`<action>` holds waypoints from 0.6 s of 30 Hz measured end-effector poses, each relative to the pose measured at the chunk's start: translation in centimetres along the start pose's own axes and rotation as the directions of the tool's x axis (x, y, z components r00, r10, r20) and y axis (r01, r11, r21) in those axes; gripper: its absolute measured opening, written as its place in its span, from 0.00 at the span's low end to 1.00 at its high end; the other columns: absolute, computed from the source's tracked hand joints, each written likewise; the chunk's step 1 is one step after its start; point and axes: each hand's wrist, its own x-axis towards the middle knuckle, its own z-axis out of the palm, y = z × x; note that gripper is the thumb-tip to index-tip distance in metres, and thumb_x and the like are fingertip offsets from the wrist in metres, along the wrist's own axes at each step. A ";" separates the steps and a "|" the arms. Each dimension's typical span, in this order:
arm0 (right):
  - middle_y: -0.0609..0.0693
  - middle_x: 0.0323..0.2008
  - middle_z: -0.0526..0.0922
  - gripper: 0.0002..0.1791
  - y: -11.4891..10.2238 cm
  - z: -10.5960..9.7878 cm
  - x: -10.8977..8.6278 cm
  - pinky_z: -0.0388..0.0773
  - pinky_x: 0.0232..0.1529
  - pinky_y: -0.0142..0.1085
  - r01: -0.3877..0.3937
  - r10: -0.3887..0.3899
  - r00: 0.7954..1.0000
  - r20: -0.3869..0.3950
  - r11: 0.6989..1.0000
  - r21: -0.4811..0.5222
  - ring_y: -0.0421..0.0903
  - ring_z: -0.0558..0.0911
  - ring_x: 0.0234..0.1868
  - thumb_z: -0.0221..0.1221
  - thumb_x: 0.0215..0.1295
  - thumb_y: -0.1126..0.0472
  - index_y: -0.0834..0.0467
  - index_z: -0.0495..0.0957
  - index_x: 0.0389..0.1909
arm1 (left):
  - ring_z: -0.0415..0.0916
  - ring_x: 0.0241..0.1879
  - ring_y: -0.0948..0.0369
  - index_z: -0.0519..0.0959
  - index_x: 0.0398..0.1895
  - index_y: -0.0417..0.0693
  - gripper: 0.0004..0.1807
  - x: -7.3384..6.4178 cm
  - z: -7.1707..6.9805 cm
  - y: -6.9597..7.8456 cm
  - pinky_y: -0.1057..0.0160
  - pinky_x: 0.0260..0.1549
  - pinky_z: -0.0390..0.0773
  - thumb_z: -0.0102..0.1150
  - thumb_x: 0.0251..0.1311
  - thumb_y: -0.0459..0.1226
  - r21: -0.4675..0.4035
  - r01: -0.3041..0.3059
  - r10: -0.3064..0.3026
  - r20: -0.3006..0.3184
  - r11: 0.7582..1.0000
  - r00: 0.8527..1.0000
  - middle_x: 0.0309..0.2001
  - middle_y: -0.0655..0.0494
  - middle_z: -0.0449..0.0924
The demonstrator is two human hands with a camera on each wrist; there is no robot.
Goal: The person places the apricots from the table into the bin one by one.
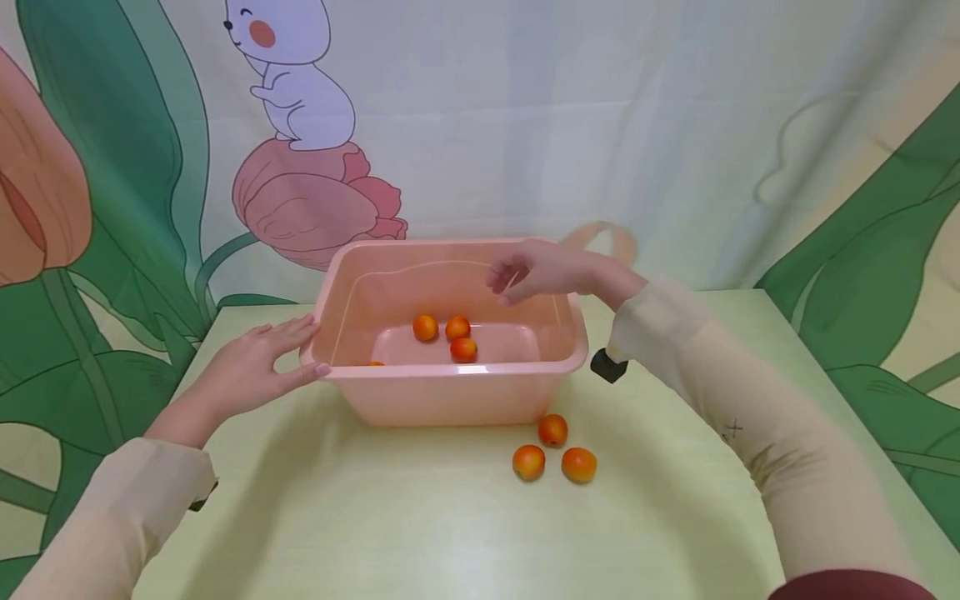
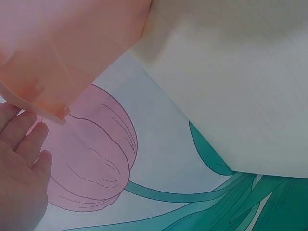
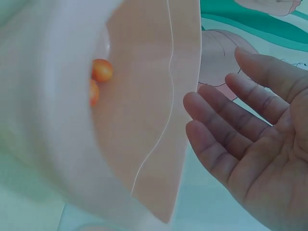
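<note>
A pink plastic basin [image 1: 450, 396] stands on the table with several small round orange-red fruits inside, such as one fruit [image 1: 425, 327] near the middle of its floor. My left hand [image 1: 251, 367] rests at the basin's left end, fingers fairly straight along the rim and thumb at the front corner. Over the right part of the basin hovers my right hand [image 1: 551, 271], its fingers loosely bent. The right wrist view shows the palm of that hand [image 3: 260, 130] with nothing in it. Three more fruits [image 1: 528, 462] lie on the table in front of the basin's right corner.
The pale green table [image 1: 420, 517] extends in front and to both sides. Behind it hangs a printed curtain [image 1: 480, 117] with flowers, leaves and a white animal, close to the basin's back. A small black block [image 1: 609, 365] sits at the right wrist.
</note>
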 end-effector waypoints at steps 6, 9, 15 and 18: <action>0.53 0.43 0.77 0.16 0.4 0.2 -1.5 0.75 0.49 0.37 0.009 -0.009 1.000 -0.017 1.000 0.009 0.47 0.75 0.46 0.59 0.55 0.63 0.61 0.72 0.45 | 0.54 0.62 0.40 0.57 0.65 0.48 0.42 0.1 0.1 0.0 0.37 0.56 0.56 0.48 0.52 0.62 -0.009 0.009 -0.009 -0.004 1.000 1.000 0.66 0.47 0.56; 0.53 0.43 0.77 0.16 0.9 0.3 -2.2 0.75 0.48 0.36 0.007 -0.007 1.000 -0.018 1.000 0.025 0.46 0.75 0.45 0.59 0.55 0.63 0.61 0.72 0.45 | 0.54 0.62 0.40 0.57 0.65 0.47 0.42 0.1 -0.1 0.0 0.37 0.56 0.56 0.48 0.52 0.61 -0.008 0.007 -0.007 0.003 1.000 1.000 0.66 0.47 0.56; 0.53 0.43 0.77 0.15 1.2 0.7 -3.9 0.75 0.48 0.36 0.028 -0.026 0.999 -0.036 0.999 0.044 0.46 0.76 0.46 0.58 0.56 0.63 0.61 0.72 0.45 | 0.53 0.62 0.38 0.56 0.66 0.47 0.42 0.1 -0.2 0.1 0.36 0.55 0.56 0.47 0.53 0.61 -0.011 0.009 -0.009 0.016 1.000 1.000 0.65 0.46 0.56; 0.53 0.44 0.76 0.15 1.3 0.9 -4.7 0.74 0.49 0.37 0.034 -0.033 0.999 -0.032 0.999 0.042 0.46 0.76 0.47 0.57 0.57 0.63 0.61 0.72 0.46 | 0.53 0.62 0.38 0.55 0.66 0.48 0.42 0.1 -0.1 0.2 0.36 0.55 0.55 0.47 0.52 0.62 -0.016 0.013 -0.013 0.015 1.000 1.000 0.65 0.46 0.56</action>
